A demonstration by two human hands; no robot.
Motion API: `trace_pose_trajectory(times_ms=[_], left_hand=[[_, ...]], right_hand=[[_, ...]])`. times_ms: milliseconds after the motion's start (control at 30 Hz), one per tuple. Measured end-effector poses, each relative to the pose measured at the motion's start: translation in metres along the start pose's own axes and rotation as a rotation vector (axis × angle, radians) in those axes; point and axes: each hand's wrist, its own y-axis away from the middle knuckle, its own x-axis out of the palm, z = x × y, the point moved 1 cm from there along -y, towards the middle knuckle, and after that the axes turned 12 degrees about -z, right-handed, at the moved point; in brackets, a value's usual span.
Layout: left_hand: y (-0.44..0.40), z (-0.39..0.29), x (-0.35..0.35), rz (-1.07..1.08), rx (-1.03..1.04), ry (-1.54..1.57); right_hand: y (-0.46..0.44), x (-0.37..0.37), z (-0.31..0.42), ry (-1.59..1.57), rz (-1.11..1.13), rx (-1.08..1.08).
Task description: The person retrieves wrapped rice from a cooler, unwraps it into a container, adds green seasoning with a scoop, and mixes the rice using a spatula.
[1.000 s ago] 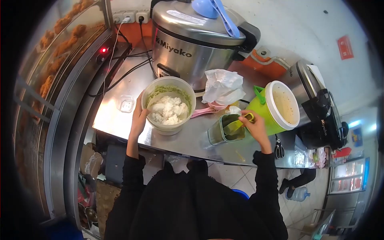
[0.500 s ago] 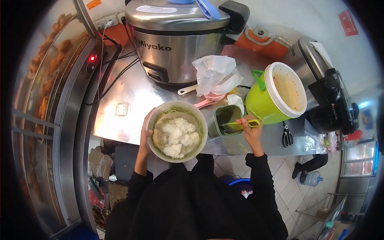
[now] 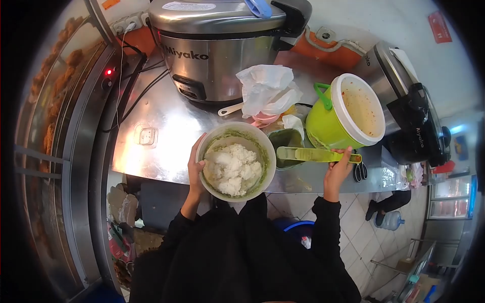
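My left hand grips the near-left rim of a pale round bowl, fingers outside and thumb over the edge. White cooked rice lies inside, and green paste smears the bowl's inner wall. In my right hand is a lime-green plastic utensil with a long, flat body and a looped handle end. It lies nearly level, pointing left, over a square dark-green container beside the bowl. Whether the utensil has one arm or two, I cannot tell.
A large rice cooker stands at the back. A lime-green bucket sits right of the container, with scissors in front. White plastic bags cover a pink ladle-like thing. A glass food case borders the left.
My right hand has lifted the utensil out of the square container and moved right, turning it level. The bowl in my left hand sits slightly further right in view.
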Motion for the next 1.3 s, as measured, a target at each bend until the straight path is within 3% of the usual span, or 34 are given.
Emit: trace_pose_trajectory(times_ms=[300,500,800,1300], left_hand=[[-0.001,-0.003,0.006,-0.008,0.024,-0.002],[-0.003,0.005,0.002,0.012,0.058,-0.007],[-0.006,0.013,-0.001,0.042,0.074,0.013],[-0.006,0.015,0.001,0.054,0.087,0.05]], right_hand=[[-0.001,-0.016,-0.017,-0.193,-0.18,0.174],[0.021,0.007,0.016,-0.393,-0.059,0.185],[0.063,0.053,0.033,-0.34,0.072,0.13],[0.072,0.056,0.032,-0.298,0.111,0.131]])
